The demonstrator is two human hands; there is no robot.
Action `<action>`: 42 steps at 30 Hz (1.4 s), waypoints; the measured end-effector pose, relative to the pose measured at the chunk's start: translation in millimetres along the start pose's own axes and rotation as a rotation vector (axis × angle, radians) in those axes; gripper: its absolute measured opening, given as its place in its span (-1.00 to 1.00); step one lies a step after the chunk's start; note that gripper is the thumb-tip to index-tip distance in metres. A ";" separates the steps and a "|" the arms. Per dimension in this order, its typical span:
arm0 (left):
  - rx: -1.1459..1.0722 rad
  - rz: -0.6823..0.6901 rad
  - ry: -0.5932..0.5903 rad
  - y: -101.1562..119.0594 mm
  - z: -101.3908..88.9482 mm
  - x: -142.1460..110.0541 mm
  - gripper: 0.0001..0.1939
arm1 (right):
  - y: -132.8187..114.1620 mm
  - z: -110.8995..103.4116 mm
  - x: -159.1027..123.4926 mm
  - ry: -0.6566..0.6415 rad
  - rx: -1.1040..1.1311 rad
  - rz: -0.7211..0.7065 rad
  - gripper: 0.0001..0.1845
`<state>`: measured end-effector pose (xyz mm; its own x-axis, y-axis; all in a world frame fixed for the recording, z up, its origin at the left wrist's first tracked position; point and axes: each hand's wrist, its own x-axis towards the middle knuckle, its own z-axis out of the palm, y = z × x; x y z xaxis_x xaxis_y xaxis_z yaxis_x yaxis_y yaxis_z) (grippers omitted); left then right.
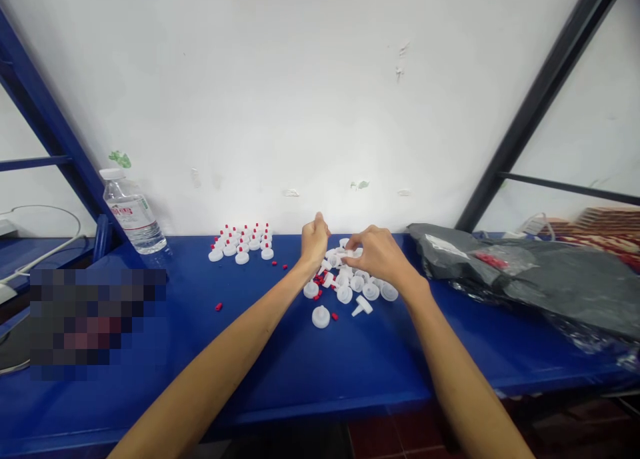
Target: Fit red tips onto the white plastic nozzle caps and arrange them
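My left hand (314,240) is closed, thumb up, at the left edge of a pile of loose white nozzle caps (371,291). What it holds, if anything, is hidden. Over the pile, my right hand (379,251) pinches a white nozzle cap (350,254) between thumb and fingers. Small red tips (317,296) lie scattered among the loose caps. In front of the pile, one white cap (321,317) sits nozzle up beside a single red tip (335,317). Further left, several white caps with red tips (242,256) stand upright in rows near the wall.
A clear water bottle (133,212) leans against the wall at the left. Grey plastic bags (560,279) cover the right side of the blue table (280,372). A few stray red tips (219,306) lie left of my left arm. Metal posts (540,106) rise at both sides.
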<state>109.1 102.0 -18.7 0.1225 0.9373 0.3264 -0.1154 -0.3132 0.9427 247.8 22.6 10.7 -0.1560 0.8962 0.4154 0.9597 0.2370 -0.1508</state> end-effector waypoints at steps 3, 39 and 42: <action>0.225 0.111 -0.061 -1.8 -7.0 -2.2 -0.49 | 9.9 -1.3 -1.3 -0.009 -0.030 0.030 -0.78; 1.667 0.025 0.029 -8.2 -222.1 6.4 -0.36 | 14.3 11.4 1.2 0.125 0.148 0.091 -0.75; 1.675 0.071 -0.043 -7.7 -223.5 12.3 -0.46 | 13.4 13.0 0.7 0.108 0.151 0.093 -0.74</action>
<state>-108.8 150.2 -37.6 0.1918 0.9196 0.3430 0.9813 -0.1848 -0.0534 257.6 31.3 -2.7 -0.0341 0.8733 0.4860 0.9215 0.2158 -0.3229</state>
